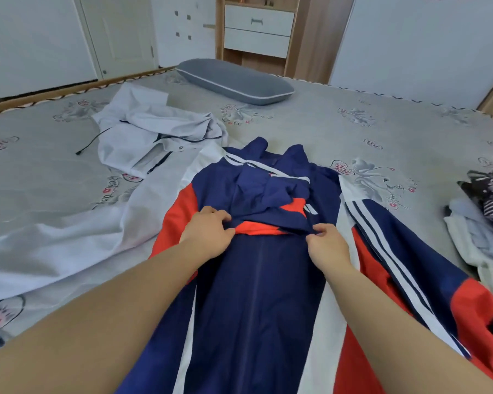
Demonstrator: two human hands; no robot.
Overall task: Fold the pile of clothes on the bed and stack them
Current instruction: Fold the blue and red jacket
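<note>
A navy, red and white track jacket (pixel 256 294) lies spread lengthwise on the bed in front of me, its zip running down the middle. A folded navy and red piece (pixel 271 200) sits bunched on the jacket's upper half. My left hand (pixel 208 231) grips the near left edge of that bunched piece. My right hand (pixel 326 241) pinches its near right edge. One striped sleeve (pixel 404 260) trails off to the right. A white garment (pixel 77 243) lies partly under the jacket on the left.
A pale grey hooded jacket (pixel 154 132) lies crumpled at the back left. A grey pillow (pixel 234 81) rests at the far edge. A heap of dark patterned and white clothes (pixel 484 217) sits at the right. The patterned grey sheet (pixel 382 132) covers the bed.
</note>
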